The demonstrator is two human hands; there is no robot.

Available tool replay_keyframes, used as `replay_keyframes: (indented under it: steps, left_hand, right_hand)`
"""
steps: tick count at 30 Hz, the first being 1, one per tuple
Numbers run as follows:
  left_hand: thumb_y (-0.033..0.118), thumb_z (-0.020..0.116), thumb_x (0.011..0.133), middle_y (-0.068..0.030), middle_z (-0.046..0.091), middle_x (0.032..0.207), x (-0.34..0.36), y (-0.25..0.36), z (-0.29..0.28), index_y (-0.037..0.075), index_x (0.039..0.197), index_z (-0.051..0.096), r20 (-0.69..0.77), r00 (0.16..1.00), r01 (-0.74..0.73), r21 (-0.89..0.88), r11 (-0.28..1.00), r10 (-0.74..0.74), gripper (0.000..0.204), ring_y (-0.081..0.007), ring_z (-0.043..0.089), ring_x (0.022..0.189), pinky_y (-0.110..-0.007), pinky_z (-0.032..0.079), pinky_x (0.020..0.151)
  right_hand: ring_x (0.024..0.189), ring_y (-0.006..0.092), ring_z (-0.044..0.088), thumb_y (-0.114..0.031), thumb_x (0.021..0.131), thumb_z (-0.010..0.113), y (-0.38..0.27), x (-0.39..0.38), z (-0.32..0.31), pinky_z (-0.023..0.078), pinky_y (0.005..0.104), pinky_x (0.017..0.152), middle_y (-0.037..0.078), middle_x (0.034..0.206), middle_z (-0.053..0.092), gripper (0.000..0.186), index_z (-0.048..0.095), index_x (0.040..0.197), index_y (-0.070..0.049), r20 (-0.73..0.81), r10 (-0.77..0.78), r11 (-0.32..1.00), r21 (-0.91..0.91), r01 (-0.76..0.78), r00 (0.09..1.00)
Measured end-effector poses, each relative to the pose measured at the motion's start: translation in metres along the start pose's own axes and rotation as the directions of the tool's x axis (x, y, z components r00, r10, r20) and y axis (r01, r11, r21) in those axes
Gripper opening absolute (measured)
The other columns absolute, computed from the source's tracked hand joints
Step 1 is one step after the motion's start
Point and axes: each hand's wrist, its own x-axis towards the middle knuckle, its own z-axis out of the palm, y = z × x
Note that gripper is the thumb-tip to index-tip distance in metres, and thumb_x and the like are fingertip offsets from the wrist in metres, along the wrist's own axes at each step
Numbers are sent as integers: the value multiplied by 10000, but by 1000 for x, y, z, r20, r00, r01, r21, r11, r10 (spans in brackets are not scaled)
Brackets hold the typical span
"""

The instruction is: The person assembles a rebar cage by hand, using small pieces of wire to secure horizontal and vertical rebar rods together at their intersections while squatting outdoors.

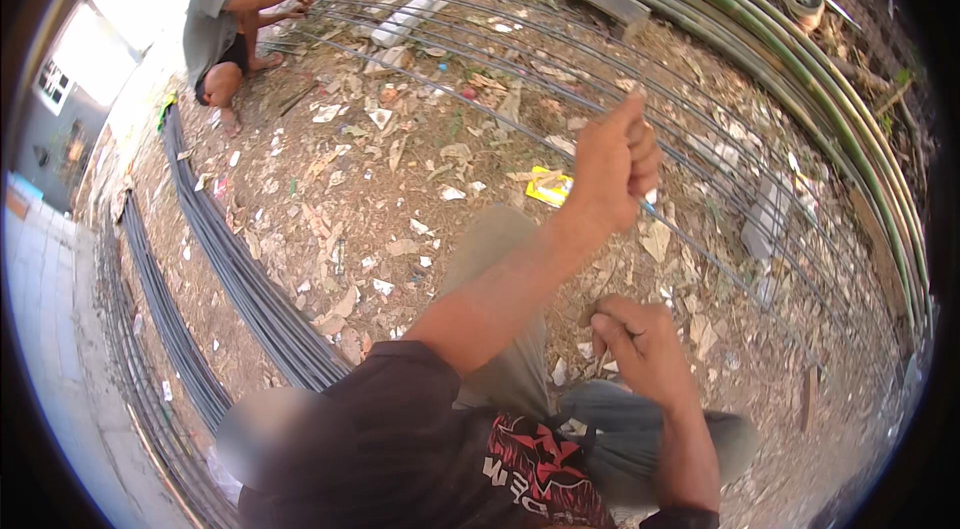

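Note:
My left hand [618,164] is closed in a loose fist, its arm stretched out over the thin metal rods [480,109]. The nearest rod runs behind this hand and comes out at its lower right, where a small bluish spot shows. Whether the fingers grip that rod or some small thing is hidden. Closer to my body, my right hand [640,344] is curled shut above my bent leg [620,429]. What its fingers hold, if anything, cannot be made out. The rods lie side by side, raised on a pale block [410,17] and a grey block [766,217].
A squatting person [215,29] reaches to the rods' far end. Green bamboo poles [800,69] curve along the right. Bundles of dark rods [235,249] lie at left beside a pale wall [50,279]. Dry leaves, scraps and a yellow wrapper [548,187] litter the dirt.

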Motion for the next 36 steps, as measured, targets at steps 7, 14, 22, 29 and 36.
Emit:
replay_keyframes:
  steps: [7, 14, 22, 29, 36]
  left_hand:
    - [260, 476, 985, 57, 174, 525, -1, 31, -27, 180, 585, 288, 111, 976, -188, -28, 982, 190, 449, -86, 153, 466, -265, 111, 405]
    - [237, 375, 1012, 26, 188, 515, 33, 54, -68, 148, 551, 273, 50, 967, -247, -42, 968, 249, 480, -107, 171, 455, -269, 176, 405]
    - [227, 392, 974, 14, 183, 511, 45, 121, -114, 146, 567, 260, -71, 920, -387, -16, 922, 385, 435, -127, 204, 443, -291, 206, 411]
    - [248, 367, 935, -4, 231, 521, 74, 129, -107, 116, 640, 303, -308, 915, -266, 23, 964, 260, 329, -136, 188, 422, -306, 217, 414]
    - [396, 424, 929, 5, 254, 535, 46, 122, -120, 135, 644, 305, -174, 877, -445, 57, 894, 448, 404, -122, 203, 420, -283, 229, 405]
  right_hand:
    - [622, 137, 525, -115, 915, 540, 53, 7, -25, 436, 309, 598, 106, 715, 629, 189, 668, 922, 24, -341, 290, 956, 136, -258, 894]
    - [682, 369, 627, -102, 935, 514, 41, -15, 65, 478, 430, 640, 209, 747, 628, 151, 628, 925, -4, -72, 162, 983, 100, -154, 984]
    - [701, 342, 649, -121, 908, 497, 33, -16, 10, 517, 427, 669, 165, 715, 650, 215, 675, 942, -5, 230, 62, 984, 151, -98, 971]
    - [685, 321, 603, -122, 923, 515, 12, -59, -111, 462, 424, 639, 159, 720, 622, 178, 646, 902, -3, -319, 222, 817, -455, -355, 921]
    - [647, 191, 610, -164, 956, 516, 42, -83, -101, 477, 338, 623, 94, 689, 625, 221, 645, 1007, 7, -120, 419, 885, -169, -434, 900]
